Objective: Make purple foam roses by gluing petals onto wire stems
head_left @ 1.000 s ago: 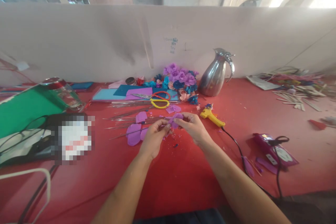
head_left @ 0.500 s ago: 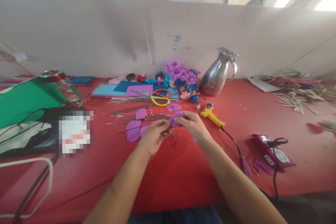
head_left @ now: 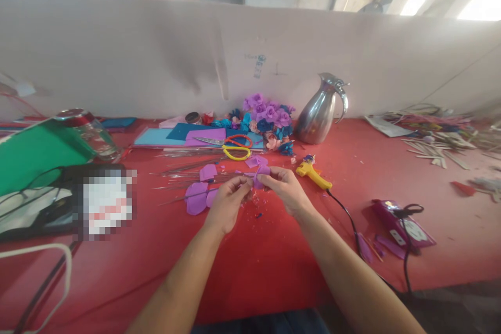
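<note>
Both hands meet over the middle of the table, close around a purple paper flower [head_left: 260, 177]. My left hand [head_left: 229, 201] is closed in a pinch on the flower's thin wire stem [head_left: 176, 200], which sticks out to the left. Fingers of my right hand [head_left: 287, 188] press the purple paper petal around the stem's end. Loose purple petals [head_left: 197, 198] lie beside my left hand, partly under the stem. Behind the hands are a folded purple piece [head_left: 257, 161] and scissors [head_left: 237, 147] with red and yellow handles.
Finished paper flowers [head_left: 270, 112] are heaped at the back beside a steel jug [head_left: 321, 109]. A yellow glue gun [head_left: 313, 175] lies right of my hands, its black cord running to a magenta power strip [head_left: 405, 224]. Bundled wires [head_left: 188, 152] and a glass jar [head_left: 92, 135] are to the left.
The view has shifted slightly, so the table things sit a little further left and lower. Both hands keep nearly the same hold, with the purple petal turned slightly.
</note>
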Action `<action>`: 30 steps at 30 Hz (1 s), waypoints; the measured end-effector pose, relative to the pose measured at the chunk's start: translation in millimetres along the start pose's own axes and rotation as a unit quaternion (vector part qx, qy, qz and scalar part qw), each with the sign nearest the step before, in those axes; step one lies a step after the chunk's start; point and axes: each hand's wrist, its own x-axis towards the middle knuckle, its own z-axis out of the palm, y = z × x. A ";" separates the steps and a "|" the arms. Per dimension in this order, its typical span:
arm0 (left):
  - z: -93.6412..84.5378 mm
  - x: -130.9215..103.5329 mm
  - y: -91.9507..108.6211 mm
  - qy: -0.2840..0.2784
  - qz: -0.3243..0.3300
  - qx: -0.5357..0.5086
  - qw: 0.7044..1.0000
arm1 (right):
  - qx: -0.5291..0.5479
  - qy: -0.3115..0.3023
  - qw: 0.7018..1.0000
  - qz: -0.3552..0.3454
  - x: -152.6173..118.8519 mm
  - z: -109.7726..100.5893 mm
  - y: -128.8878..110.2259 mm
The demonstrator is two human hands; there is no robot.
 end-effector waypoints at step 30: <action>-11.4 1.7 4.2 -0.018 -0.072 0.029 0.997 | -0.020 -0.087 0.995 0.053 2.2 -6.5 -3.2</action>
